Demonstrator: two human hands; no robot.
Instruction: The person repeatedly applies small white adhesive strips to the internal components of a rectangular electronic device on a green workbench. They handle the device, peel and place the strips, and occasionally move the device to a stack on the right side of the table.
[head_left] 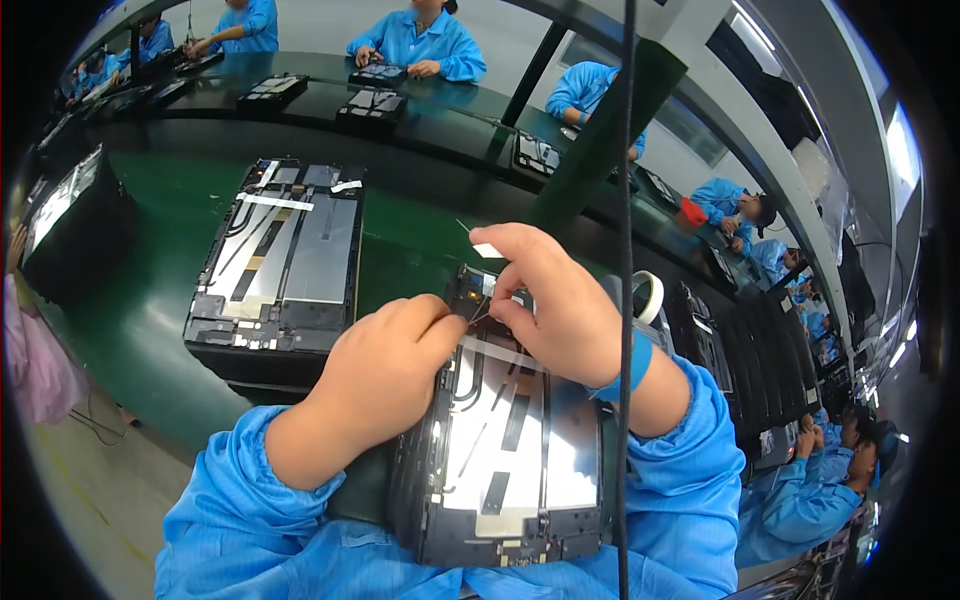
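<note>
In front of me a thin, tablet-like device with its inside exposed (pixel 525 440) lies on top of a dark stack, with silver panels and black cables showing. My left hand (pixel 390 365) is closed at its upper left edge, and its fingertips are partly hidden. Over the far end, my right hand (pixel 565 310) pinches a thin metal tool (pixel 481 312), perhaps tweezers, close to the left fingertips. A small white tab (pixel 487 250) is at the tip of the right index finger. Below the fingers, a translucent strip (pixel 500 350) crosses the device.
To the left stands another stack of opened devices (pixel 325 250) with white strips on top. A further stack (pixel 75 230) is at the far left of the green table (pixel 150 320). A tape roll (pixel 648 298) sits right of my wrist. A black cable (pixel 627 150) hangs down in front. Co-workers in blue sit beyond.
</note>
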